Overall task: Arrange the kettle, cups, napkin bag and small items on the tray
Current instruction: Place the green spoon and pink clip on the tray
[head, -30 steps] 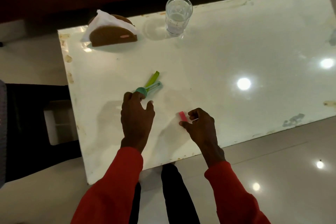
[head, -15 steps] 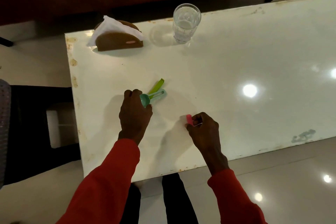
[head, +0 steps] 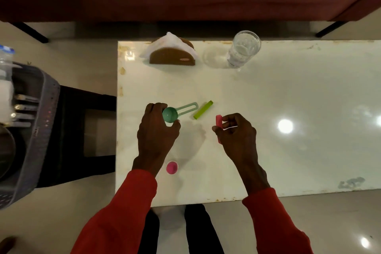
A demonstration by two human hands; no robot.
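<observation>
Now both hands hold small items.
My left fingers (head: 153, 109) clamp the round teal plastic scoop (head: 170, 115); right fingers (head: 228, 118) pinch the flat pink plastic piece (head: 218, 121) above the white worktop (head: 288, 93).

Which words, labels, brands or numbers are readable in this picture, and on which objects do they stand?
No text can be read.
Napkin holder: a small red label on its front, too small and blurred to read.
Bottle at the left edge: a blue and white cap or label, blurred, nothing legible.
Glass, green scoop, green stick, pink piece, pink cap: no print visible.
</observation>
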